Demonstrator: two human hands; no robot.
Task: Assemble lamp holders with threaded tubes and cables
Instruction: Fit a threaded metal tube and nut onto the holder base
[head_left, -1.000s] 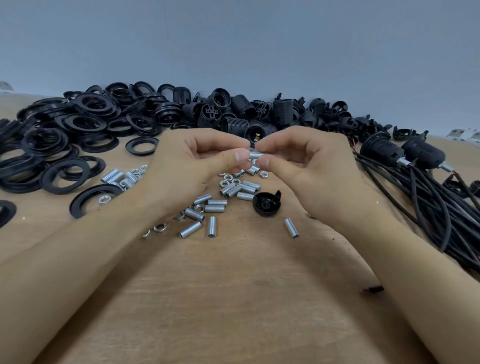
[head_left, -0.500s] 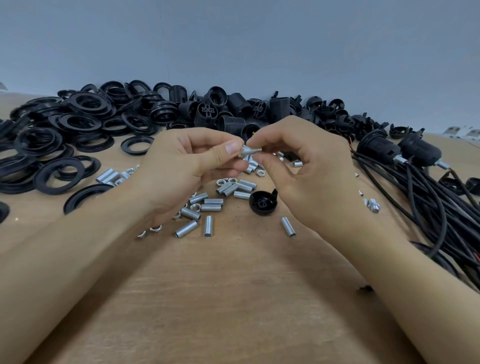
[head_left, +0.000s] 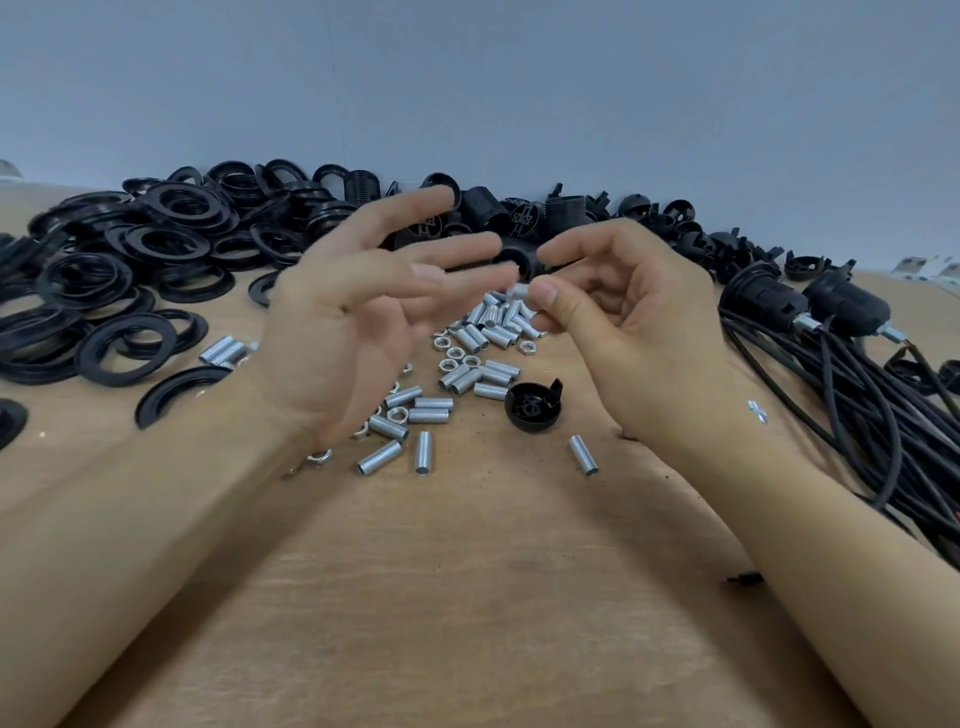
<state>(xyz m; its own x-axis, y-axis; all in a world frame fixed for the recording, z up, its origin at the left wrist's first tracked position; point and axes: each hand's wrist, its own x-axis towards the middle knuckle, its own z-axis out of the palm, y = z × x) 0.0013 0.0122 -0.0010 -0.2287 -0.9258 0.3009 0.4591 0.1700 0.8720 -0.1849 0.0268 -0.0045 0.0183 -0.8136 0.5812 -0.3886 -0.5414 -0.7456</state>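
My right hand (head_left: 618, 312) pinches a short silver threaded tube (head_left: 519, 292) between thumb and fingers, above the table. My left hand (head_left: 363, 306) hovers just left of it with fingers spread and straight, blurred, holding nothing. Below the hands lie several loose threaded tubes (head_left: 483, 338) and hex nuts (head_left: 456, 354) on the wooden table (head_left: 467, 571). A black lamp holder cap (head_left: 532, 405) sits upside down near my right wrist. Black cables (head_left: 857, 415) with assembled lamp holders (head_left: 763, 304) lie at the right.
A heap of black threaded rings (head_left: 150, 249) covers the left side. Black lamp holder bodies (head_left: 519, 218) are piled along the grey wall at the back. A lone tube (head_left: 583, 455) lies near my right forearm. Bare wood lies in front.
My left hand has let go of the tube and opened, its fingers now spread. My right hand keeps the tube pinched and has turned slightly palm-up.
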